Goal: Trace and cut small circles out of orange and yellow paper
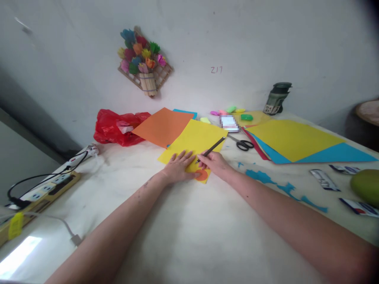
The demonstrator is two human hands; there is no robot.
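A yellow sheet of paper [197,136] lies at the middle of the table. My left hand [180,166] rests flat on it with the fingers spread, the thumb beside a small orange paper circle [202,175] near the sheet's lower corner. In my right hand [213,162] is a dark pencil [215,146], tilted up to the right, its point close to the yellow paper. Whether the tip touches the paper I cannot tell. An orange sheet [164,126] lies behind and to the left, partly beside the yellow one.
Scissors [244,145] and a phone [229,123] lie beyond my right hand. Stacked coloured sheets [296,138], blue paper scraps [278,185] and a green bottle [277,98] are at the right. A red plastic bag [109,128] and a power strip [44,197] are at the left.
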